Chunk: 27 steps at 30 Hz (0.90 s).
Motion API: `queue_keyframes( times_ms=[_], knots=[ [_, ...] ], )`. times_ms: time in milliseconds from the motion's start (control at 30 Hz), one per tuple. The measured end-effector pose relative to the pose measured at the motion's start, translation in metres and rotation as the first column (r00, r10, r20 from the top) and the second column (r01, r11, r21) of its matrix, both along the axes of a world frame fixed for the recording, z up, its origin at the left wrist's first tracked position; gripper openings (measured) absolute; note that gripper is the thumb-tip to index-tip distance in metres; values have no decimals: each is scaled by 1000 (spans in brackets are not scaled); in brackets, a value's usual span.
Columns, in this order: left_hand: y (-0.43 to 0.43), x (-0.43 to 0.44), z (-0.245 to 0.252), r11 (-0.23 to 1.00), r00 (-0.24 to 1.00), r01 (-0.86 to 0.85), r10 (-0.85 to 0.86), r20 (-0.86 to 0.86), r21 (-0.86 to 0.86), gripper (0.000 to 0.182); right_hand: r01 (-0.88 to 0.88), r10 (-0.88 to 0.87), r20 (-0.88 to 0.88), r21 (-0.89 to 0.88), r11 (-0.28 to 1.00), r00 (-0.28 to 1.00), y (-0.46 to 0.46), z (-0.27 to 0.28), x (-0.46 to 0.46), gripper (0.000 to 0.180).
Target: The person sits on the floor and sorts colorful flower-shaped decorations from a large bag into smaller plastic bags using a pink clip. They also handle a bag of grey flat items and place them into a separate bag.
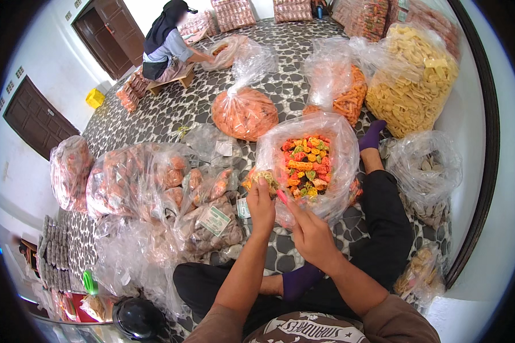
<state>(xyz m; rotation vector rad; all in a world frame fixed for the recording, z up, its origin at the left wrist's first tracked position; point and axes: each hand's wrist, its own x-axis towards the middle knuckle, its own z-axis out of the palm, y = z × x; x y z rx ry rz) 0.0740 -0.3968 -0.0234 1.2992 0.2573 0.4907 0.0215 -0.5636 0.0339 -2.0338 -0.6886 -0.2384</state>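
My left hand [262, 208] grips a small clear plastic bag [264, 179] with colourful snack pieces in it, thumb on top. Close by on the right, my right hand [313, 236] holds a narrow pink object [282, 196] at its fingertips, and what it is cannot be made out. Just beyond both hands stands a large, wide-mouthed clear plastic sack [345, 148]. Inside it lie red, orange, yellow and green puffed snacks [309, 167]. The small bag is at the sack's near left rim.
Filled snack bags [124, 176] lie to the left, with loose clear plastic [133, 253] nearer me. A tied orange snack sack [244, 113] and a yellow chip sack [412, 81] stand beyond. A person [167, 47] sits on a low wooden stool [171, 81], reaching into another sack.
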Motion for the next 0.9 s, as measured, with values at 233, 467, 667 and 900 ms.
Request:
queue_keyframes(
  times_ms=[233, 467, 667, 900],
  knots=[
    [-15, 4, 12, 986, 996, -11, -4, -91, -167, 39, 16, -16, -71, 0, 1000, 997, -13, -5, -6, 52],
    [-17, 3, 28, 973, 996, -37, 18, -84, -229, 34, 204, -186, -99, 214, 955, 978, -7, -3, 14, 41],
    [-43, -16, 26, 986, 998, 54, -59, -25, -158, 27, 267, -206, -200, 352, 897, 958, 25, -9, 55, 21],
    [-35, -12, 11, 998, 1000, 6, -6, -2, 70, 27, 258, -171, -231, 431, 865, 958, 38, -28, 59, 16]
  ],
)
